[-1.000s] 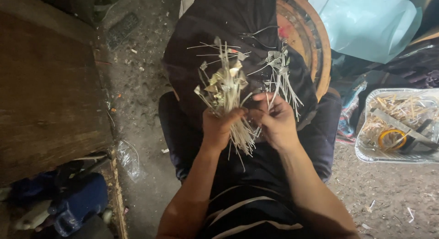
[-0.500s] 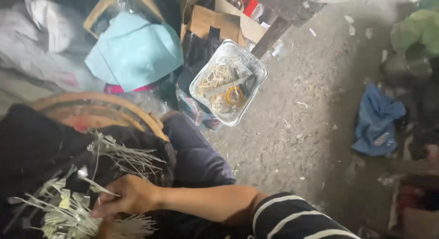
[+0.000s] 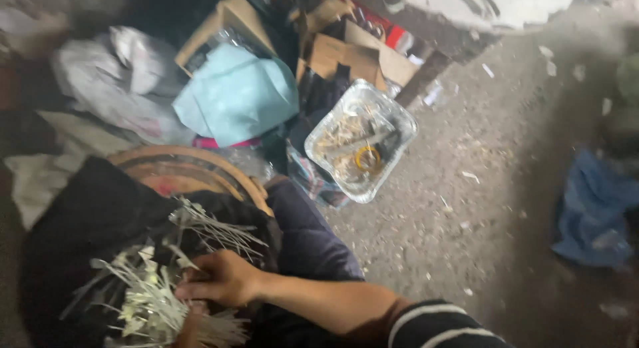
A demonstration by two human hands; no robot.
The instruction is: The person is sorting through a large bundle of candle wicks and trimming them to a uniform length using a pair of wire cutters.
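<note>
The view has swung right since a second ago, but the bundle of pale sticks (image 3: pixel 153 295) stays on the dark lap. The right hand (image 3: pixel 223 280) still pinches it; the left grip is hidden beneath. Right of the bundle sits a foil tray (image 3: pixel 399 125).

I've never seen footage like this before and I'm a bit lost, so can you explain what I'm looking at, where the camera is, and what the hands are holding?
No machine here: a person wears a camera on the head, so the one picture looks down at their own lap and the ground. The right hand rests on a bundle of pale thin sticks lying on a dark cloth over the lap. The left hand is mostly hidden under the bundle. On the dirt ground sits a foil tray with scraps and a yellow ring, beside a light blue bag and cardboard boxes. A blue cloth lies farther right.
</note>
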